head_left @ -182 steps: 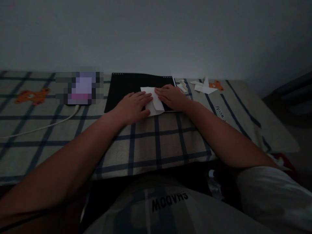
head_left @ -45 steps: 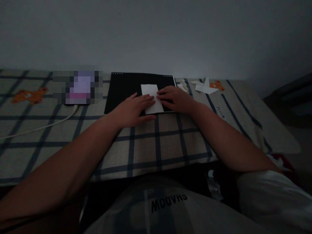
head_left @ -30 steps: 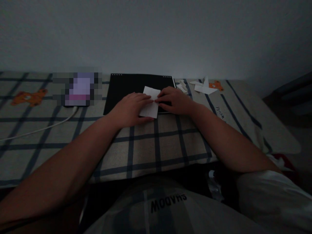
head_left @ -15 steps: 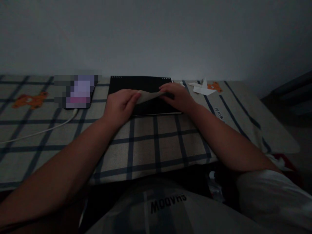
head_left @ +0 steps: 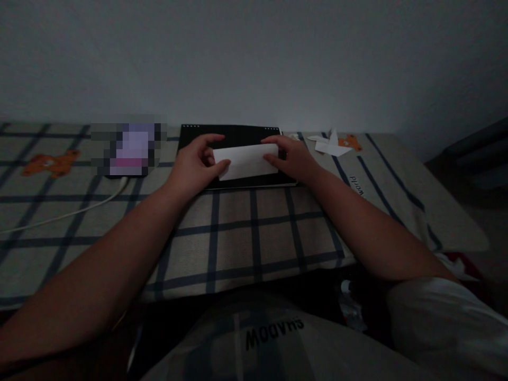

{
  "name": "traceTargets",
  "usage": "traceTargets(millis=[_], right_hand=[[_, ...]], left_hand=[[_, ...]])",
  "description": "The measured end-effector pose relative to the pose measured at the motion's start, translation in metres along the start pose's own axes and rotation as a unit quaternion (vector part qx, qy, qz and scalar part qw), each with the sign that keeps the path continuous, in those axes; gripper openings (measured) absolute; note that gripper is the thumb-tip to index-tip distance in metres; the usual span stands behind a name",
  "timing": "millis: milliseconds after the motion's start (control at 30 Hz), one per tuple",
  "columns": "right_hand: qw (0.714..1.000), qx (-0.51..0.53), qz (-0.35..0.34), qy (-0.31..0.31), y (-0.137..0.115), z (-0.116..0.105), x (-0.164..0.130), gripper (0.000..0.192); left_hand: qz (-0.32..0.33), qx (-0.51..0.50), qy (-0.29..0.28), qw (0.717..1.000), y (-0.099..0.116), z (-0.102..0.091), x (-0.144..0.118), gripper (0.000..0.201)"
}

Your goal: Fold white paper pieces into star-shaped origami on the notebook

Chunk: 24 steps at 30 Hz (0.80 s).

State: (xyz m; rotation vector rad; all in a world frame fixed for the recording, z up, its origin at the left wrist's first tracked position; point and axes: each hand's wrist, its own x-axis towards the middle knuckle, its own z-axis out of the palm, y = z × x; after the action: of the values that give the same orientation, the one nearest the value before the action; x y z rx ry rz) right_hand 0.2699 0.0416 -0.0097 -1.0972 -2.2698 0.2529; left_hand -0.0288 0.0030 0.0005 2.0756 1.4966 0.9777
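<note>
A white strip of folded paper [head_left: 246,161] is held between my two hands, over a black notebook [head_left: 242,135] with punched holes along its far edge. My left hand [head_left: 194,161] has its thumb on the paper's left end, the index finger stretched out above and other fingers curled behind. At the right end, my right hand [head_left: 291,156] grips the paper with the thumb in front and the index finger along its top edge. The paper's broad face is turned toward me.
A lit phone [head_left: 133,148] with a white charging cable [head_left: 91,205] lies to the left. Right of the notebook rests a folded white paper figure [head_left: 331,145]. A checked tablecloth [head_left: 273,233] covers the table, which meets a plain wall [head_left: 254,63]. A plastic bottle [head_left: 351,307] shows below the table edge.
The paper has tilted from nearly edge-on to showing its flat white face. My left index finger has lifted away from the thumb, while my right hand keeps its place at the other end.
</note>
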Motion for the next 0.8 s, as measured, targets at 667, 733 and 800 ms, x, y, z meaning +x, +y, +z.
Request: traceTargets(millis=[667, 733, 800], right_hand=[[0.994, -0.022, 0.066, -0.083, 0.009, 0.008, 0.006, 0.051], [0.993, -0.006, 0.083, -0.079, 0.007, 0.007, 0.007, 0.046], [0.993, 0.004, 0.093, -0.073, 0.005, 0.007, 0.008, 0.036]], left_hand=[[-0.047, 0.064, -0.112, 0.991, -0.006, -0.011, 0.009, 0.066], [-0.046, 0.074, -0.119, 0.989, -0.006, -0.013, 0.010, 0.062], [-0.039, 0.087, -0.129, 0.987, -0.006, -0.014, 0.010, 0.057]])
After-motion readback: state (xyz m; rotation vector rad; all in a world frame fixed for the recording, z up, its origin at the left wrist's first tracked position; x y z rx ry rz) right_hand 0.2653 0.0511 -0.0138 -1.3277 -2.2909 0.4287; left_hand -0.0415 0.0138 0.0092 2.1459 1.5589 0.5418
